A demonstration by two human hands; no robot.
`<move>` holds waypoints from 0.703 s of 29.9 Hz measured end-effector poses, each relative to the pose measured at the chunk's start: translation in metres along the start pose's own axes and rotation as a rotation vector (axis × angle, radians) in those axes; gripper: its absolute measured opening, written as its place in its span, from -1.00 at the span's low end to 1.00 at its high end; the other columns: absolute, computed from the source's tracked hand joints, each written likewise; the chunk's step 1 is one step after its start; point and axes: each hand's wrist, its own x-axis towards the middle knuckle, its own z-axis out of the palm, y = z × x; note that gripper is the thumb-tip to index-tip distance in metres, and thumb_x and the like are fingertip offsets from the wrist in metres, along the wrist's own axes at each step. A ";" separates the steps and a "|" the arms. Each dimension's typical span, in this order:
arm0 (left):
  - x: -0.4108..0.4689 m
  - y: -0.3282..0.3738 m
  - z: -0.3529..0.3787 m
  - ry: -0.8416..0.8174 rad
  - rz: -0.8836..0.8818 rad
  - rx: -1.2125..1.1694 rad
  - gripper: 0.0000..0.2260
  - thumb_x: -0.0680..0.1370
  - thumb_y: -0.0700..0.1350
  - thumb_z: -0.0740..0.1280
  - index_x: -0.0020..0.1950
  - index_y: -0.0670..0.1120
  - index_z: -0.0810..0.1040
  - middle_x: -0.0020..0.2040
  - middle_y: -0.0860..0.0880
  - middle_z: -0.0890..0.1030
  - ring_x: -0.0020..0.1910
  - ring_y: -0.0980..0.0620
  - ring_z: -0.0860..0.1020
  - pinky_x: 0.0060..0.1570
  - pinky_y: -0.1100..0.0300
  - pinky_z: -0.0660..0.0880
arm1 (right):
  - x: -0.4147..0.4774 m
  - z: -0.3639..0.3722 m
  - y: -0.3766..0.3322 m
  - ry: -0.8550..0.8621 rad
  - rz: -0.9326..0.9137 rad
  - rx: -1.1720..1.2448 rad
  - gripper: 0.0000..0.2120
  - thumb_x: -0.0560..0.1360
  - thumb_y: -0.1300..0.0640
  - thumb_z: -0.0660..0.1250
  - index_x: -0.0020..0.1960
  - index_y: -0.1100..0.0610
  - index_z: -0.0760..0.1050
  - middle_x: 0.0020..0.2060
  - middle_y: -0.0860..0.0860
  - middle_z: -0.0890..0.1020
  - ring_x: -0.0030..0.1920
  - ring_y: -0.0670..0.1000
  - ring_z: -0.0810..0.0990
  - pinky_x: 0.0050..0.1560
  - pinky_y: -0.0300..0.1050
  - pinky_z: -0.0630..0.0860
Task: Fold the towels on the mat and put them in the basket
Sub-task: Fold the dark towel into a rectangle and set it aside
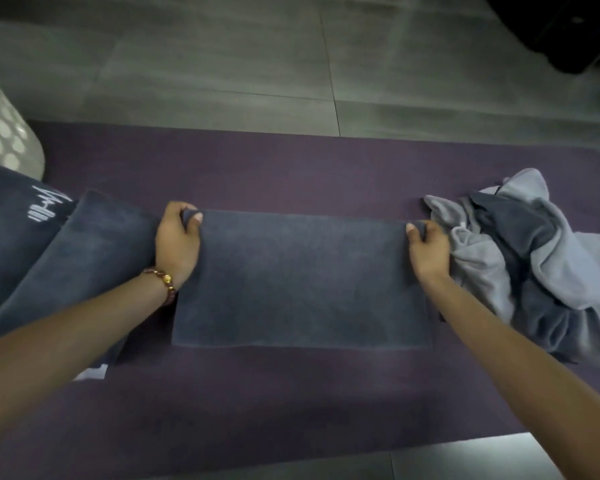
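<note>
Head view, from left to right. Well left of the flat dark towel (302, 282): white holed basket (0, 133) at the corner of the purple mat (291, 168), probably kept close for easy dropping. Just left of that towel: another dark towel (84, 254), seemingly folded and set aside. On its far left corner: left hand (177, 244), pinching the cloth. On its far right corner: right hand (428, 251), pinching likewise, likely to keep the edge straight for the next fold. Just right: heap of unfolded towels (534, 258), not yet done.
</note>
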 end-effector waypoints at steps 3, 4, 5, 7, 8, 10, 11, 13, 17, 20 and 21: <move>0.008 -0.001 0.006 -0.044 -0.038 0.029 -0.95 0.59 -0.24 0.20 0.00 -0.10 0.40 -0.14 -0.07 0.49 -0.11 0.01 0.44 -0.21 0.27 0.27 | 0.012 0.008 -0.001 -0.078 0.057 -0.050 -0.87 0.59 0.13 0.22 0.01 0.20 0.44 -0.15 0.10 0.50 -0.10 0.03 0.45 -0.07 -0.16 0.35; 0.009 -0.003 0.010 -0.061 -0.060 0.041 -0.95 0.59 -0.25 0.19 0.00 -0.10 0.39 -0.18 -0.03 0.49 -0.12 0.00 0.43 -0.25 0.25 0.27 | 0.014 0.011 0.000 -0.100 0.082 -0.070 -0.83 0.59 0.13 0.22 0.07 0.23 0.46 -0.10 0.12 0.53 -0.05 0.07 0.49 -0.04 -0.17 0.35; 0.010 -0.005 0.013 -0.071 -0.086 0.047 -0.95 0.59 -0.25 0.19 -0.01 -0.11 0.39 -0.22 -0.01 0.47 -0.14 0.00 0.43 -0.27 0.23 0.27 | 0.014 0.015 0.003 -0.106 0.109 -0.073 -0.78 0.59 0.13 0.22 0.12 0.26 0.47 -0.03 0.15 0.56 0.01 0.11 0.52 -0.03 -0.19 0.33; 0.015 -0.009 0.019 -0.071 -0.120 0.062 -0.95 0.60 -0.24 0.19 -0.01 -0.11 0.40 -0.20 -0.02 0.48 -0.13 -0.01 0.43 -0.19 0.26 0.28 | 0.014 0.021 0.008 -0.090 0.137 -0.067 -0.75 0.59 0.11 0.21 0.14 0.27 0.46 0.04 0.19 0.59 0.08 0.17 0.54 -0.03 -0.17 0.32; 0.017 -0.011 0.020 -0.067 -0.134 0.071 -0.96 0.60 -0.23 0.19 0.00 -0.11 0.41 -0.16 -0.05 0.49 -0.11 -0.02 0.44 -0.16 0.24 0.28 | 0.013 0.023 0.009 -0.076 0.139 -0.081 -0.76 0.59 0.10 0.20 0.13 0.26 0.46 0.04 0.20 0.59 0.08 0.19 0.54 -0.04 -0.15 0.32; 0.023 -0.015 0.022 -0.060 -0.137 0.103 -0.95 0.60 -0.22 0.18 0.02 -0.14 0.43 -0.11 -0.09 0.51 -0.11 -0.04 0.46 -0.12 0.20 0.31 | 0.012 0.025 0.011 -0.048 0.133 -0.107 -0.77 0.60 0.09 0.18 0.11 0.25 0.44 0.03 0.20 0.59 0.07 0.21 0.54 -0.08 -0.13 0.30; 0.025 -0.018 0.023 -0.058 -0.122 0.120 -0.94 0.61 -0.21 0.18 0.03 -0.15 0.43 -0.11 -0.09 0.51 -0.11 -0.05 0.46 -0.12 0.19 0.31 | 0.012 0.026 0.011 -0.039 0.130 -0.114 -0.77 0.61 0.09 0.17 0.12 0.24 0.44 0.03 0.21 0.59 0.07 0.21 0.54 -0.08 -0.12 0.30; 0.027 -0.022 0.023 -0.047 -0.103 0.138 -0.93 0.61 -0.21 0.17 0.02 -0.16 0.42 -0.10 -0.11 0.52 -0.11 -0.06 0.46 -0.12 0.17 0.33 | 0.013 0.026 0.011 -0.031 0.135 -0.138 -0.75 0.61 0.07 0.15 0.14 0.24 0.43 0.06 0.21 0.59 0.09 0.22 0.53 -0.08 -0.10 0.29; 0.025 -0.022 0.026 -0.020 -0.120 0.184 -0.89 0.63 -0.17 0.16 0.07 -0.19 0.42 -0.13 -0.11 0.52 -0.15 -0.08 0.47 -0.16 0.14 0.34 | 0.017 0.027 0.009 -0.027 0.154 -0.182 -0.72 0.62 0.05 0.13 0.16 0.23 0.43 0.09 0.21 0.58 0.12 0.24 0.52 -0.03 -0.08 0.32; 0.028 -0.019 0.029 0.001 -0.135 0.228 -0.87 0.63 -0.16 0.17 0.10 -0.19 0.43 -0.11 -0.11 0.51 -0.15 -0.07 0.45 -0.15 0.14 0.34 | 0.019 0.028 0.007 -0.025 0.184 -0.197 -0.71 0.62 0.04 0.12 0.16 0.23 0.43 0.11 0.21 0.57 0.14 0.24 0.51 0.01 -0.05 0.35; 0.029 -0.019 0.029 -0.003 -0.139 0.228 -0.86 0.62 -0.16 0.17 0.10 -0.20 0.43 -0.09 -0.11 0.51 -0.14 -0.08 0.45 -0.14 0.15 0.34 | 0.020 0.029 0.007 -0.027 0.196 -0.192 -0.71 0.62 0.04 0.12 0.16 0.24 0.43 0.12 0.21 0.57 0.14 0.24 0.51 0.02 -0.05 0.35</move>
